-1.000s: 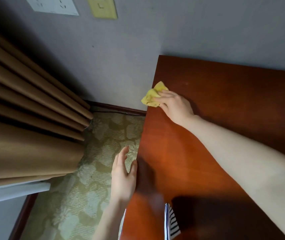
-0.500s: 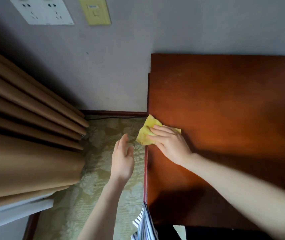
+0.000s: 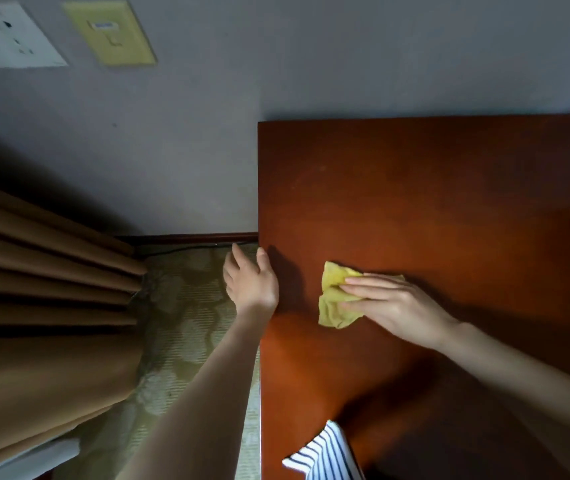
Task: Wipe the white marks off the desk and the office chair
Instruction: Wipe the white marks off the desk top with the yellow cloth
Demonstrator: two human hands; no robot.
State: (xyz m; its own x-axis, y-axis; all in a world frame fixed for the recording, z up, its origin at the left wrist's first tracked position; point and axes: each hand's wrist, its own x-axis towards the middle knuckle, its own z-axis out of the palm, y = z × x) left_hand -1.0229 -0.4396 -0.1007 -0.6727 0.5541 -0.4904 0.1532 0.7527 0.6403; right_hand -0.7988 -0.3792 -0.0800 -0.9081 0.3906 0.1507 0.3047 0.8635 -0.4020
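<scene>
A reddish-brown wooden desk (image 3: 432, 202) fills the right half of the head view, its back edge against the wall. A crumpled yellow cloth (image 3: 334, 299) lies on the desk a little in from its left edge. My right hand (image 3: 391, 304) presses on the cloth with straight fingers pointing left. My left hand (image 3: 250, 280) rests at the desk's left edge, fingers relaxed, thumb over the top. I see no white marks on the visible desk surface. The office chair is out of view.
Brown curtains (image 3: 41, 289) hang at the left over a patterned green carpet (image 3: 186, 327). A grey wall (image 3: 276, 64) carries a white socket plate (image 3: 3, 36) and a yellow switch plate (image 3: 110, 32). A striped sleeve (image 3: 325, 455) shows at the bottom.
My right hand slid the cloth from the desk's left edge toward me and then rightward onto the top. My left hand moved up to the desk's left edge.
</scene>
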